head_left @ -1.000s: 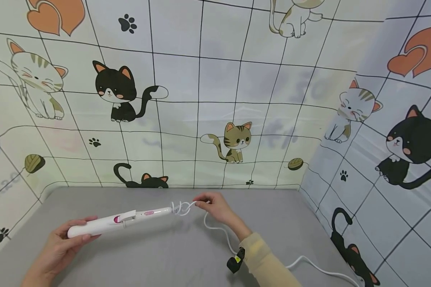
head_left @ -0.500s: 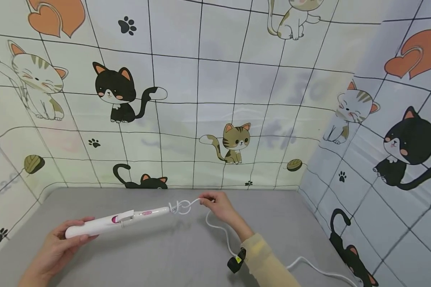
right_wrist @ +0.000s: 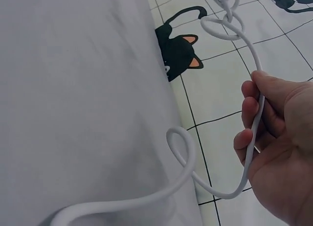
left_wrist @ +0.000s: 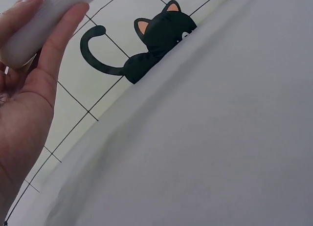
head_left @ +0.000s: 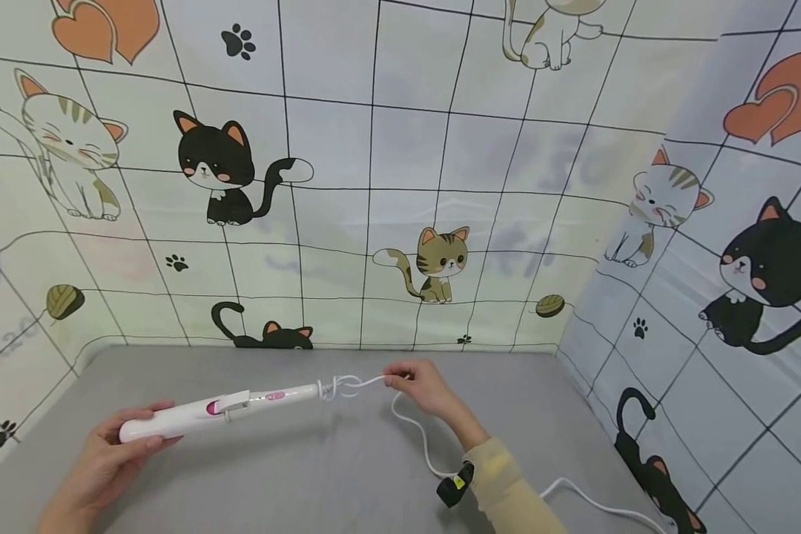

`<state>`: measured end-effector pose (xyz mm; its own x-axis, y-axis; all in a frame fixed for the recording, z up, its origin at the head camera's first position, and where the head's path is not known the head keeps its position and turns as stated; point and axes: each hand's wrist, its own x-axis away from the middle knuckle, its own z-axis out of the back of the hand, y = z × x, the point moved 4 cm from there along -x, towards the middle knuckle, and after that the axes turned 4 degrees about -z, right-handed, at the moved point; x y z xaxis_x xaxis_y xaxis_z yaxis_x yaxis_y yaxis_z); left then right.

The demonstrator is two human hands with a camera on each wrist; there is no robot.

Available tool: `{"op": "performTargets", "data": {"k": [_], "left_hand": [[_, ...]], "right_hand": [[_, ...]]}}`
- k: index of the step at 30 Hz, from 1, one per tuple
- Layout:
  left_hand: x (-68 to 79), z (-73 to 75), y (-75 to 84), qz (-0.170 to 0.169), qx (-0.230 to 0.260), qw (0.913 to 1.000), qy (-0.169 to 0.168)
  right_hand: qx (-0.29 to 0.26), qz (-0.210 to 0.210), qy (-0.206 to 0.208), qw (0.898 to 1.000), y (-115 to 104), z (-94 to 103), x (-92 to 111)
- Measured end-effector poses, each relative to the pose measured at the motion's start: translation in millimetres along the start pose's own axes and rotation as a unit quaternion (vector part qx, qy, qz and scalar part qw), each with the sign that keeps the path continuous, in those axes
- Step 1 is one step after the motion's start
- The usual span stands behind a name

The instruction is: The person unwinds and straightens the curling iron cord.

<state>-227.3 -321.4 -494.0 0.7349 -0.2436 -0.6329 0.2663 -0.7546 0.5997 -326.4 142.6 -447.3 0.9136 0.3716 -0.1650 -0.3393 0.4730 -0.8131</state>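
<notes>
A white curling iron (head_left: 203,415) with pink buttons is held above the grey table, its cord end pointing right. My left hand (head_left: 103,456) grips its rounded end between thumb and fingers; the left wrist view shows that same end in the hand (left_wrist: 29,108). Loose coils of the white cord (right_wrist: 255,55) hang around the iron's cord end. The cord runs from there to my right hand (head_left: 423,386), which pinches it between thumb and fingers. In the right wrist view the cord passes across the fingers of the hand (right_wrist: 283,128) and makes a loop below.
The grey tabletop (head_left: 294,475) lies beneath both hands. More cord (head_left: 601,508) trails over it to the lower right. A black wrist camera (head_left: 455,483) sits at the right sleeve. Cat-printed sheets (head_left: 334,148) stand behind and at the sides.
My right hand has moved a little to the right, drawing the cord along. The coils by the iron have stretched and loosened. The left hand with the curling iron has barely shifted left.
</notes>
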Motion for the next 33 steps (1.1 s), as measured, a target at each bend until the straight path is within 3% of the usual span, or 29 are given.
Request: {"op": "performTargets", "data": {"k": [7,16,24,33], "left_hand": [[5.0,3.5,8.3,-0.035,-0.003,0.9993,0.010],[7.1,3.5,13.8,-0.017,-0.057,0.9968,0.054],[5.1,4.2,16.1,-0.023,-0.064,0.9969,0.038],[7.6,4.6,25.3,-0.035,-0.050,0.9969,0.049]], "right_hand": [[-0.007,-0.012,0.011,1.000,2,14.4,1],[-0.010,-0.016,0.028,0.999,5,20.0,3],[0.005,-0.019,0.059,0.998,9,21.8,2],[0.007,-0.003,0.084,0.996,14,28.2,1]]}}
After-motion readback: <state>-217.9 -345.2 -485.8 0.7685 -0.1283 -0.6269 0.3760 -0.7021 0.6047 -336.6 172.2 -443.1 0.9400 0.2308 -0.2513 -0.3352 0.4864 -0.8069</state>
